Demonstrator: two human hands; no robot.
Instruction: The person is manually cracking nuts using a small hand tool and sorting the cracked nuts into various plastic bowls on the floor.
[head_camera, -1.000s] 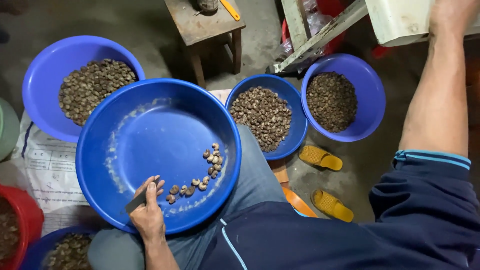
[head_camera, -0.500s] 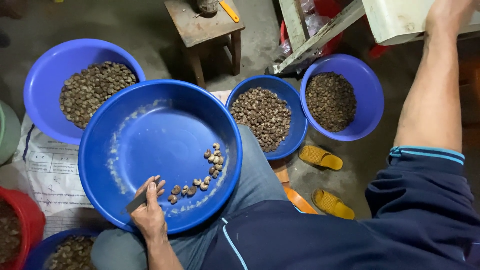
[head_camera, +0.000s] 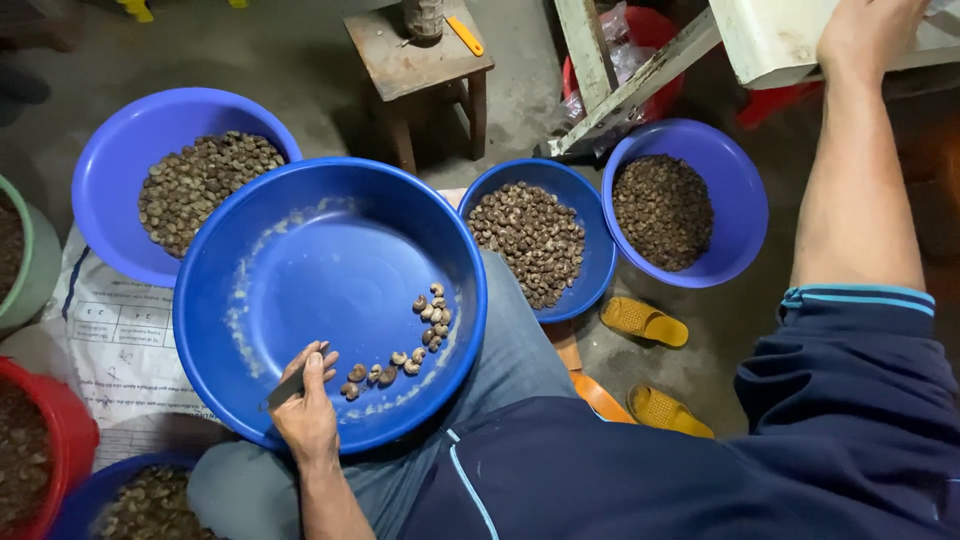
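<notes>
A big blue basin (head_camera: 300, 250) rests on my lap and holds a curved row of several cashew nuts (head_camera: 410, 340). My left hand (head_camera: 305, 400) sits at the basin's near rim, fingers closed on a small dark flat tool (head_camera: 285, 388), just left of the nuts. My right arm reaches up and right; my right hand (head_camera: 868, 32) lies on a white machine part (head_camera: 770, 40) at the top edge, and its fingers are partly out of frame.
Three more blue basins of nuts stand around: back left (head_camera: 120, 150), centre (head_camera: 590, 270) and right (head_camera: 745, 210). A small wooden stool (head_camera: 415, 60) stands behind. A red tub (head_camera: 70, 430) is at left. Two yellow sandals (head_camera: 645, 322) lie on the floor.
The view has shifted slightly, so everything sits a little right and lower. My right hand shows more fully on the white part. My left hand holds its place at the rim.
</notes>
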